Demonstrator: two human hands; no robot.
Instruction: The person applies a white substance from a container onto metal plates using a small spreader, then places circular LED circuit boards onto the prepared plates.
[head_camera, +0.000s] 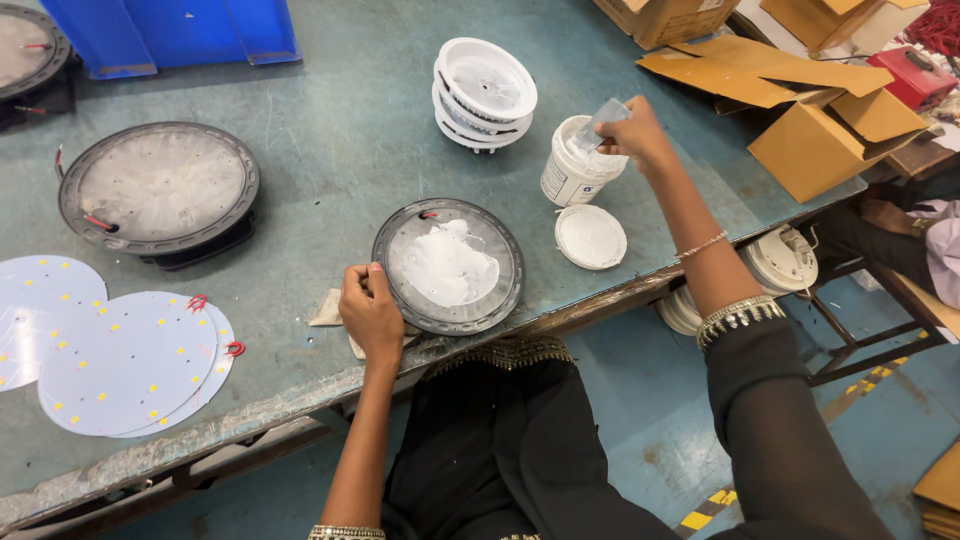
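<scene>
Two hands are at work: your left hand (370, 312) rests with fingers curled against the rim of the round housing (449, 266), which lies near the table (330, 150) edge with white paste smeared inside. Your right hand (634, 135) pinches a clear scraper (598, 126), its tip in the open tub (577, 162) just beyond the housing; the lid (590, 237) lies beside it.

bare bench (330, 150) between dark housings, white shell stack (485, 92) and paste tub (575, 165) crowding right side
</scene>
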